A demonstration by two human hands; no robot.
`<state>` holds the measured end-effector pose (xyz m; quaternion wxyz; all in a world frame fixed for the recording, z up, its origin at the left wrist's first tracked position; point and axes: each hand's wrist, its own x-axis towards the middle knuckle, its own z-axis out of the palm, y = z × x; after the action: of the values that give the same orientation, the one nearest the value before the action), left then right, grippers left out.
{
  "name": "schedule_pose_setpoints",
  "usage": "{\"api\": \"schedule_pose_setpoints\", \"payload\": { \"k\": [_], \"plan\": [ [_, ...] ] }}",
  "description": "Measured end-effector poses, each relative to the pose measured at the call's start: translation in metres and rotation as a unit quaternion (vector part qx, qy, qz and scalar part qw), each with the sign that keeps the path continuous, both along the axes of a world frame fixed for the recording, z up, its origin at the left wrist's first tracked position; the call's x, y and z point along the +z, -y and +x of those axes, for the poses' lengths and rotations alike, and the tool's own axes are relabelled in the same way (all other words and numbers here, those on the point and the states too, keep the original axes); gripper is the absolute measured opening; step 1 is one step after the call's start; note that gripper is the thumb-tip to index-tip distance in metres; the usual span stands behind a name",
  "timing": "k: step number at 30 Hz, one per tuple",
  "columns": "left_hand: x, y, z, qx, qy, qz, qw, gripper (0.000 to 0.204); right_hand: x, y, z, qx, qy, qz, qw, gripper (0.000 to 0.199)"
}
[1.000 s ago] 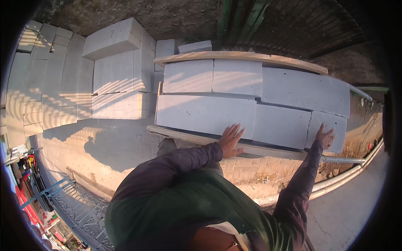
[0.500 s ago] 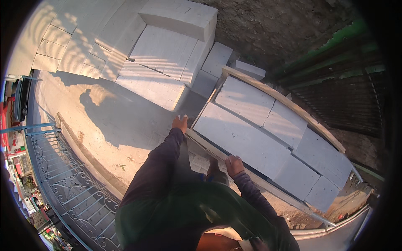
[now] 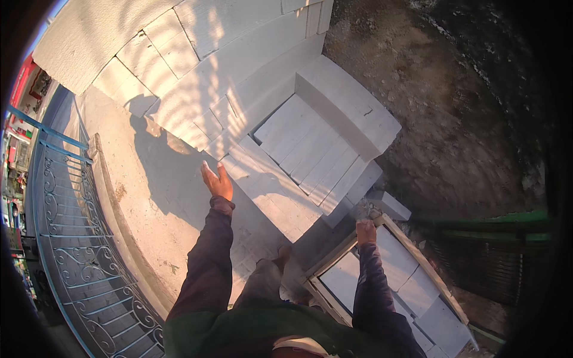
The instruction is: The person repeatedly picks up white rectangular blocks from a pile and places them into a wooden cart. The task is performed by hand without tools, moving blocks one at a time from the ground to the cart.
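My left hand [image 3: 218, 182] is raised over the shaded pavement with fingers apart, holding nothing. Nearest to it is a stack of pale blocks [image 3: 277, 200], in front of my body. Over the wood-framed cart [image 3: 397, 227] at the right, my right hand [image 3: 366, 231] is closed near the frame's far corner; whatever it may hold is hidden. Large whitish blocks [image 3: 391, 250] lie flat inside the cart, partly covered by my right sleeve. Some grey rubble [image 3: 364, 209] sits just beyond that fist.
A wall of pale blocks [image 3: 248, 59] rises ahead, striped by sunlight. On the left runs a blue metal railing [image 3: 89, 262] beside a low kerb [image 3: 113, 209]. A single block [image 3: 391, 206] lies past the cart, near dark bare ground [image 3: 453, 143] at the right.
My view has swung toward the block wall, so the cart now appears lower right. My left hand has lifted away from the cart with fingers spread; my right fist has moved toward the cart's far corner.
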<state>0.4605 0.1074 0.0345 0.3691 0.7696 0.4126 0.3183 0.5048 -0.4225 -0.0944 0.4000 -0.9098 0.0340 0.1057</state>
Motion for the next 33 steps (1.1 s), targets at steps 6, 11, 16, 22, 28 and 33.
{"api": "schedule_pose_setpoints", "payload": {
  "k": [6,11,16,22,28,33],
  "plan": [
    [0.202,-0.125,0.046,0.141,0.259,0.192,0.936,0.082,-0.042,-0.054,0.157,-0.22,-0.231,0.23,0.92,0.058],
    [0.185,-0.221,0.057,0.074,0.243,0.208,0.945,0.069,-0.083,0.015,0.307,-0.267,-0.129,0.09,0.951,0.083],
    [0.192,-0.187,0.086,0.151,0.276,0.244,0.917,0.072,-0.071,-0.051,0.362,-0.418,-0.038,0.281,0.863,0.074],
    [0.189,-0.225,0.06,0.163,0.163,0.286,0.93,0.07,-0.072,-0.077,0.327,-0.413,-0.013,0.358,0.837,0.068],
    [0.196,-0.211,0.076,0.21,0.18,0.252,0.927,0.075,-0.052,-0.131,0.225,-0.364,-0.037,0.363,0.857,0.07],
    [0.155,-0.214,0.117,0.14,0.145,0.241,0.949,0.075,0.042,-0.174,0.282,-0.108,0.063,-0.231,0.965,0.111]
  ]
}}
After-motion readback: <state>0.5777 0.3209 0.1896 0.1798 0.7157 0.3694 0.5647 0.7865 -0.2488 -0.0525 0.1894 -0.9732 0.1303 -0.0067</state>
